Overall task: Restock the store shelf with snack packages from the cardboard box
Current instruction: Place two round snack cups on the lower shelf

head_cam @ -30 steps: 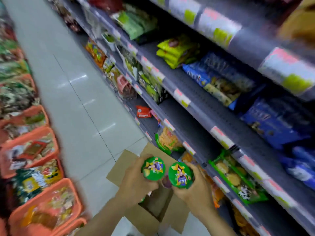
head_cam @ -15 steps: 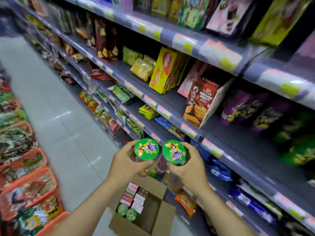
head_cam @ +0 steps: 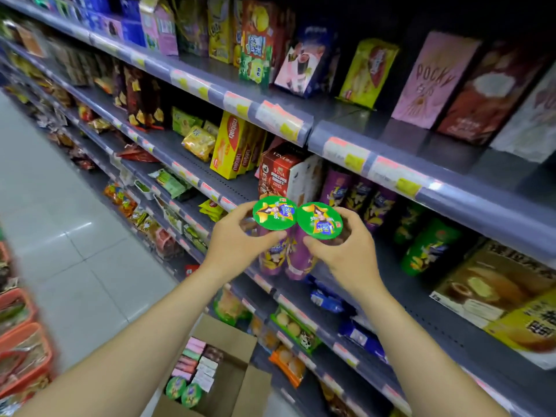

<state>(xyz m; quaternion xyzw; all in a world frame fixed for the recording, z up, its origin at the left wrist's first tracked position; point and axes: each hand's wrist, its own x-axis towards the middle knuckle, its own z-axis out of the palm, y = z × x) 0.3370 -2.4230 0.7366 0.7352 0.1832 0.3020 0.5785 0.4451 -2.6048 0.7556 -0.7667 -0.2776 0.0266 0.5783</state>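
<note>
1. The store shelf [head_cam: 469,203] runs in grey tiers with pink and yellow price tags along each edge.
2. On its top tier stands a pink box [head_cam: 427,82] reading "POCKY".
3. The cardboard box [head_cam: 228,386] sits open on the floor, holding two green-lidded cups and rows of small packs.
4. A yellow carton [head_cam: 230,145] stands on the second tier, its red lettering not clearly legible.
5. Just beside it, a brown box [head_cam: 278,173] reads "VINA".
6. The left hand [head_cam: 237,245] grips a purple snack cup [head_cam: 272,254] around its side; its green lid carries print too small to read.
7. The right hand [head_cam: 346,248] grips a second purple cup [head_cam: 301,257] likewise, the two lids touching, in front of the third tier.
</note>
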